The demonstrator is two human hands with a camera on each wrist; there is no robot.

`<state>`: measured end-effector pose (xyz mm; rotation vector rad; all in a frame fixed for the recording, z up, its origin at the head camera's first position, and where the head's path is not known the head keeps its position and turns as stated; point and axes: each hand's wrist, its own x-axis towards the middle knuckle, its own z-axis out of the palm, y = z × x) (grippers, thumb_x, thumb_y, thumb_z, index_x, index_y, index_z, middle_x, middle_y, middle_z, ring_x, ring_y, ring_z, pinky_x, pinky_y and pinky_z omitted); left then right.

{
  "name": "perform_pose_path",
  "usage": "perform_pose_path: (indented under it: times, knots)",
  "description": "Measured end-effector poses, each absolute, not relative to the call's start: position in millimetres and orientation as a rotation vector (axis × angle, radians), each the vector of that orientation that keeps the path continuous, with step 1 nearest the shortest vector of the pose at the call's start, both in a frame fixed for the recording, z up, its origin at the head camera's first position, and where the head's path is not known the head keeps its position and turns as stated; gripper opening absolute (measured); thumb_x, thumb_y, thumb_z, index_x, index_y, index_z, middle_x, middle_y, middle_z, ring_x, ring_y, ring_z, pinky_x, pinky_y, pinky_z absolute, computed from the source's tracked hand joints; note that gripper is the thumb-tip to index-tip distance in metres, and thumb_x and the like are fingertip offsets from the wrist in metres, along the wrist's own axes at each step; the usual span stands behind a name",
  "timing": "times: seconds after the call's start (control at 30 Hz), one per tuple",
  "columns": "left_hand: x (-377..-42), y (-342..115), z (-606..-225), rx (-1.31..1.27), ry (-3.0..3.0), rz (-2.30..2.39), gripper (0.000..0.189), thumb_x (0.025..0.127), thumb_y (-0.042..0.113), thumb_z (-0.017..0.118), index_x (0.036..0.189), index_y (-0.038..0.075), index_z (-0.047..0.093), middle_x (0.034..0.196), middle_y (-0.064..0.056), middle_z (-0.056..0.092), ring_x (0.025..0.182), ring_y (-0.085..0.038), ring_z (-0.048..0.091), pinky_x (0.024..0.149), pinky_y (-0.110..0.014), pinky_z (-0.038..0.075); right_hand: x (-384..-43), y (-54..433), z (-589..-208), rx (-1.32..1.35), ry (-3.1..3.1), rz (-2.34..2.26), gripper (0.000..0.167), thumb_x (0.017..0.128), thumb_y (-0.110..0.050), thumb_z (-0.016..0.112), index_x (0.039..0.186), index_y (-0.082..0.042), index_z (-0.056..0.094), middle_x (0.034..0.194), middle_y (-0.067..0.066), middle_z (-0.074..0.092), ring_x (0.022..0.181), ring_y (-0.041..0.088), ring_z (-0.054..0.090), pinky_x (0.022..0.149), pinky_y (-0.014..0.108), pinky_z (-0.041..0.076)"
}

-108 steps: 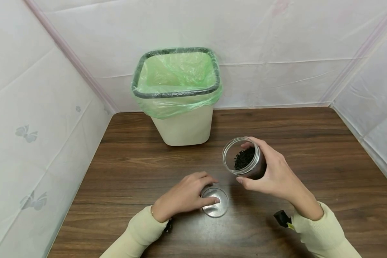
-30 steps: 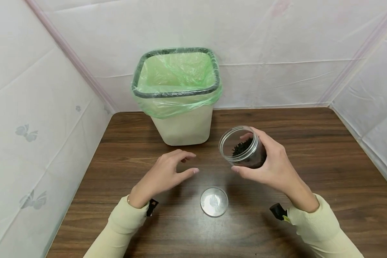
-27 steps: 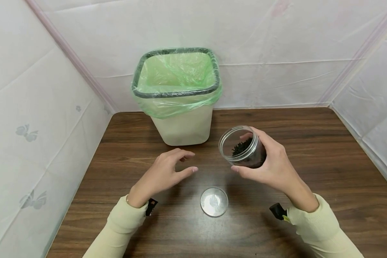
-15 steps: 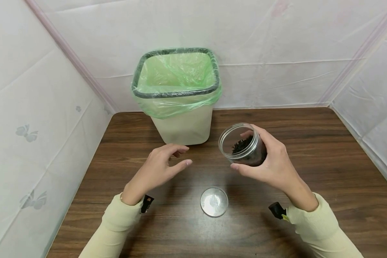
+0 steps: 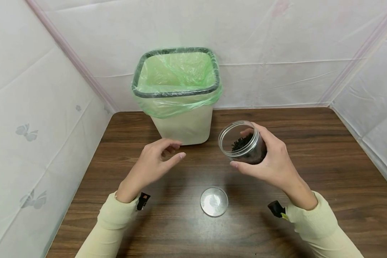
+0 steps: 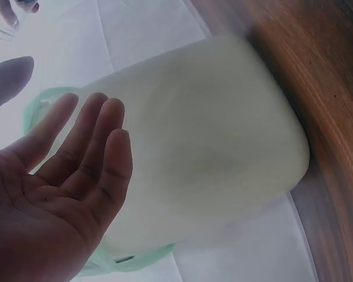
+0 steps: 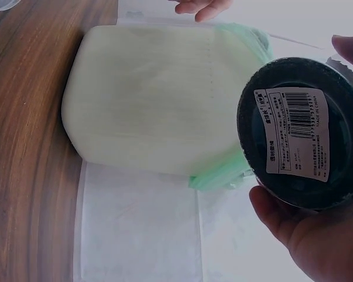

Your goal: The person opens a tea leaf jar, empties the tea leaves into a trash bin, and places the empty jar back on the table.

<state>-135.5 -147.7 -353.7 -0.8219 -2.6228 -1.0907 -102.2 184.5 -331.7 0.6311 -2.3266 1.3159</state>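
Left hand (image 5: 151, 161): just moved farther leftward and away from the person, to a place in front of the bin (image 5: 183, 130); its fingers are loosely bent and slightly parted, thumb standing off from them, with nothing held; I can make out no contact with the bin
Jar (image 5: 257, 150): uncapped and off the surface (image 5: 309, 150), to the right of the bin and nearer the person, mouth leaning left; from the right wrist view I can read a barcode sticker (image 7: 294, 132) on its base
Right hand (image 5: 272, 161): fingers and thumb curled round the jar's side, gripping it
Black shreds (image 5: 242, 143): inside the jar, below its mouth; none that I can see in the bin's green liner (image 5: 180, 107)
Meaning for the work: as I judge it, the right hand now carries the jar alone, the left being free; the tilt looks too slight to spill anything
Clear disc (image 5: 214, 201): flat on the surface, apart from both hands; I take it for the jar's lid
Against 3.6 s ago: the left hand was then at the disc, and has since left it; the jar has shifted slightly away from the person; the disc and bin look unmoved to me
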Motion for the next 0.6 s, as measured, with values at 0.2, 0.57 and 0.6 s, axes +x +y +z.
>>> perform_pose_path:
  times: [0.2,0.57,0.6]
  knots:
    - [-136.8,-148.4,-351.7,-0.822,-2.595,-1.105,0.027,0.092,0.026,0.076,0.116,0.014,0.072,0.104,0.006,0.070,0.090,-0.018,0.067,0.073,-0.035,0.054,-102.6,184.5,-330.9,0.623,-2.326,1.311,0.094,0.056,-0.015,0.099,0.140,-0.018,0.057,0.116,-0.004,0.066,0.099,0.012,0.063,0.085,0.018,0.046]
    - [-137.9,-152.6,-348.3,-0.773,-2.557,-1.110,0.025,0.092,0.022,0.076,0.115,0.013,0.073,0.100,0.005,0.069,0.087,-0.017,0.068,0.071,-0.033,0.055,-102.4,183.5,-330.1,0.551,-2.330,1.300,0.100,0.057,-0.014,0.099,0.144,-0.019,0.051,0.118,-0.005,0.065,0.102,0.008,0.062,0.087,0.018,0.044]
    - [-138.0,-153.1,-347.9,-0.763,-2.554,-1.112,0.025,0.092,0.022,0.076,0.115,0.013,0.073,0.099,0.004,0.069,0.086,-0.016,0.067,0.071,-0.033,0.055,-102.6,183.3,-330.0,0.544,-2.329,1.301,0.101,0.057,-0.014,0.099,0.145,-0.019,0.050,0.118,-0.005,0.065,0.102,0.008,0.062,0.087,0.018,0.044]
